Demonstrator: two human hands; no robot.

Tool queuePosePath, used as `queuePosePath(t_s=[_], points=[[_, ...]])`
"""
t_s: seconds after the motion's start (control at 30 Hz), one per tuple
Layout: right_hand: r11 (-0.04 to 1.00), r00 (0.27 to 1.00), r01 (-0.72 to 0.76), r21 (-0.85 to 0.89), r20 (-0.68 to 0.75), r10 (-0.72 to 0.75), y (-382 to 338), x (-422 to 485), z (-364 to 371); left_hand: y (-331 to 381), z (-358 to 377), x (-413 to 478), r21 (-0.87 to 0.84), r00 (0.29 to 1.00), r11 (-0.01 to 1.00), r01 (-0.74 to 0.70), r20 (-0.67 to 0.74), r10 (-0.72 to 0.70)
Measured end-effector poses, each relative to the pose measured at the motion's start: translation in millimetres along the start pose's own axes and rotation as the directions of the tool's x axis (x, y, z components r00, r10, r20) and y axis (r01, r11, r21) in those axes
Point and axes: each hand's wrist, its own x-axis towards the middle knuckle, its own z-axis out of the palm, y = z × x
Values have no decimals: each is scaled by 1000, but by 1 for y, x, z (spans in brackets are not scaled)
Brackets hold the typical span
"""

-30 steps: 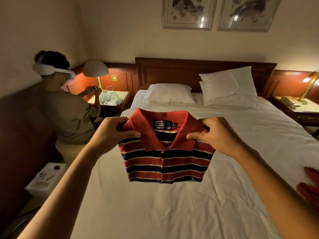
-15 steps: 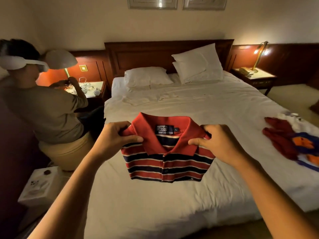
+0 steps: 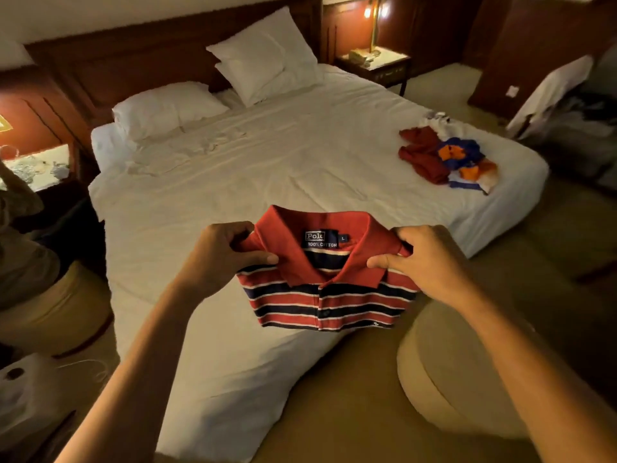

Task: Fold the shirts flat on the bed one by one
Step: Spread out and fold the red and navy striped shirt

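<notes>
A folded polo shirt with red, navy and white stripes and a red collar hangs in the air over the near corner of the bed. My left hand pinches its left shoulder and my right hand pinches the right shoulder, thumbs on the front. The collar label faces me. A loose pile of other shirts, dark red, blue and orange, lies on the bed's far right side.
Two white pillows lean at the headboard. A round beige ottoman stands on the floor at lower right. A seated person is at the left edge by a nightstand. Another nightstand with a lamp stands far right.
The view has swung right and down, so the bed's right corner, the shirt pile and the ottoman came into view. Both hands keep the same hold on the folded shirt.
</notes>
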Motion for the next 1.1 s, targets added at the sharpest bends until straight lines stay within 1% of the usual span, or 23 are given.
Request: queuePosePath(t_s=[0.1, 0.17, 0.23, 0.33, 0.43, 0.57, 0.63, 0.7, 0.77, 0.83, 0.97, 1.03, 1.1], points=[[986, 984, -166, -1, -64, 165, 20, -51, -16, 13, 43, 16, -52, 989, 997, -65, 133, 72], [957, 949, -288, 17, -132, 288, 25, -86, -28, 26, 73, 27, -109, 964, 985, -130, 220, 152], [914, 894, -407, 4, -203, 399, 23, -126, -41, 42, 105, 36, -184, 915, 964, -191, 322, 242], [831, 792, -556, -7, -308, 527, 13, -190, -53, 69, 154, 42, -303, 800, 927, -219, 489, 349], [722, 647, -692, 2, -442, 621, -3, -252, -57, 98, 204, 32, -376, 654, 891, -255, 611, 445], [549, 426, -832, 80, -541, 725, -31, -337, -58, 129, 273, -7, -450, 421, 852, -269, 740, 524], [474, 312, -866, 156, -574, 757, -48, -379, -56, 147, 303, -35, -499, 289, 814, -296, 766, 575], [400, 194, -887, 231, -599, 777, -69, -420, -51, 166, 328, -68, -533, 178, 781, -326, 777, 604], [323, 77, -894, 312, -602, 794, -91, -462, -43, 181, 352, -102, -566, 70, 764, -310, 788, 612], [261, -28, -889, 377, -613, 789, -117, -500, -32, 195, 375, -140, -591, -36, 750, -299, 792, 610], [190, -194, -869, 456, -668, 719, -175, -564, -6, 222, 409, -227, -633, -240, 729, -259, 774, 586], [116, -294, -864, 491, -678, 674, -205, -597, 9, 234, 421, -276, -654, -342, 713, -251, 750, 567], [33, -382, -858, 513, -679, 627, -237, -630, 22, 245, 429, -326, -692, -428, 679, -245, 706, 565]])
